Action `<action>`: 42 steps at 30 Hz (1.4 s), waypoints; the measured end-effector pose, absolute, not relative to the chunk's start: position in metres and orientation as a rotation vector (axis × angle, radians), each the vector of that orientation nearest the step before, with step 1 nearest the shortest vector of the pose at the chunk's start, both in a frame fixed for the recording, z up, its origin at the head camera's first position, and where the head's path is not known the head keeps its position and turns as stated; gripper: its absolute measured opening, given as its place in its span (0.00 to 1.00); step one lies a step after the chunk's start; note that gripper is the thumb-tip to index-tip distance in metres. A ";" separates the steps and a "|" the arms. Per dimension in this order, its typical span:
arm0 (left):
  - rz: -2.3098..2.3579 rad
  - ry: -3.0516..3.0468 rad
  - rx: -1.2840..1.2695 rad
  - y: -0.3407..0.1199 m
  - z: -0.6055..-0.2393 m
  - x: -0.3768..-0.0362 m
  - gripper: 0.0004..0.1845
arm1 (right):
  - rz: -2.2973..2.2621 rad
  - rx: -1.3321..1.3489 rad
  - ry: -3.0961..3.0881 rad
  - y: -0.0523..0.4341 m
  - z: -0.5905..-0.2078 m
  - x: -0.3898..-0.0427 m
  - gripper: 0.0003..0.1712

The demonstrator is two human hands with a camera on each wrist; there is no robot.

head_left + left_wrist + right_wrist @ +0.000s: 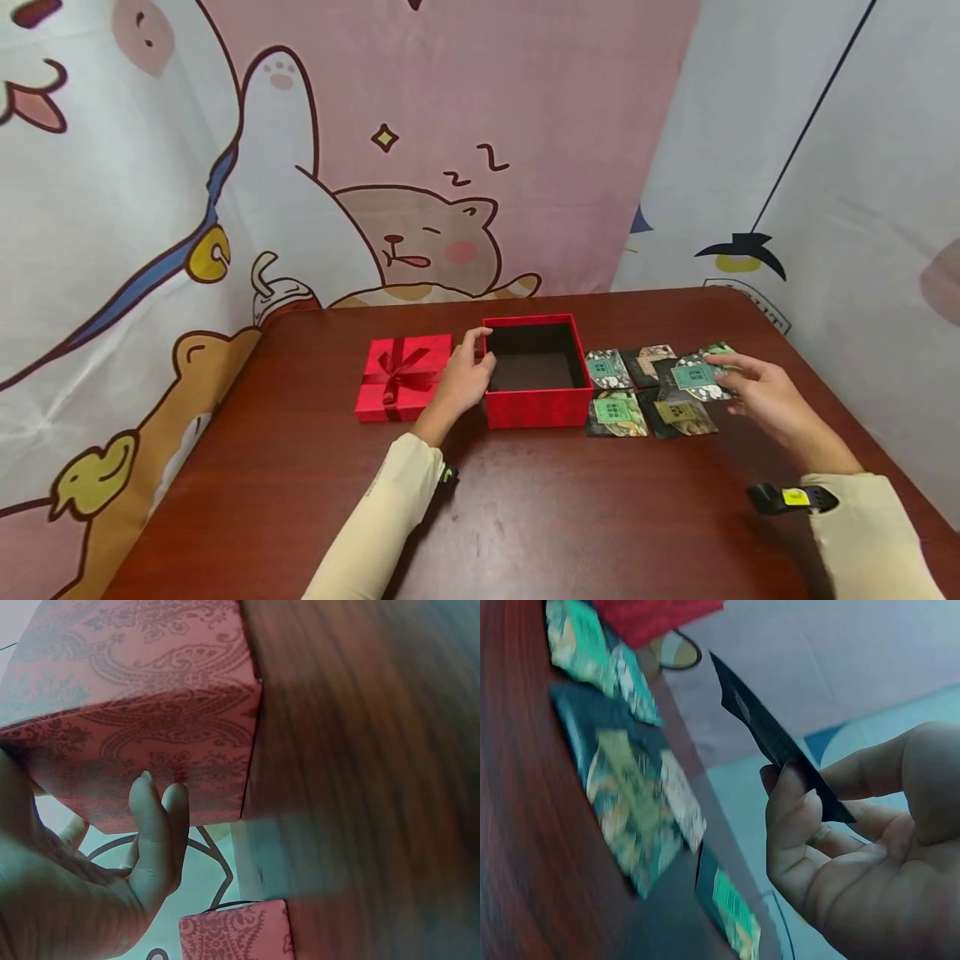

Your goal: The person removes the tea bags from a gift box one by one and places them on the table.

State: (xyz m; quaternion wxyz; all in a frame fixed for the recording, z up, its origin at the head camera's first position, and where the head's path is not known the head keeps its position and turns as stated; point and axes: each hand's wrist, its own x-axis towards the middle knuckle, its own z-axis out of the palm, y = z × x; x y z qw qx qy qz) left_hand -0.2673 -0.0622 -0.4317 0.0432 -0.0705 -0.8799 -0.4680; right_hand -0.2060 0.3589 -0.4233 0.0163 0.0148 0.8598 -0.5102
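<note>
A red gift box [538, 408] stands uncovered, its dark interior showing. My left hand [467, 371] grips its left rim, thumb and index finger at the edge; in the left wrist view the other fingers [157, 825] bend beside the patterned outer wall. On the right, my right hand [765, 396] pinches a dark flat packet with a teal label [693, 377], held above other packets. The right wrist view shows this packet [772, 739] tilted and nearly edge-on between thumb and fingers. Beneath lie packets with a yellow label [678, 414] and a green label [617, 412].
The red lid [381, 379] with a dark ribbon bow lies left of the box. More packets, one teal-labelled [606, 368] and one pale-labelled [651, 360], lie along the box's right side. A patterned cloth [570, 150] hangs behind the brown table [570, 517].
</note>
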 end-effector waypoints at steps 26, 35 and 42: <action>-1.411 -2.699 -0.206 -0.062 -0.434 -0.269 0.22 | -1.245 0.250 2.811 0.428 -0.455 -0.191 0.24; -1.434 -2.696 -0.196 -0.062 -0.435 -0.271 0.22 | -1.146 0.214 2.855 0.435 -0.458 -0.192 0.26; -1.427 -2.705 -0.195 -0.062 -0.435 -0.271 0.22 | -1.087 0.141 2.895 0.435 -0.459 -0.194 0.28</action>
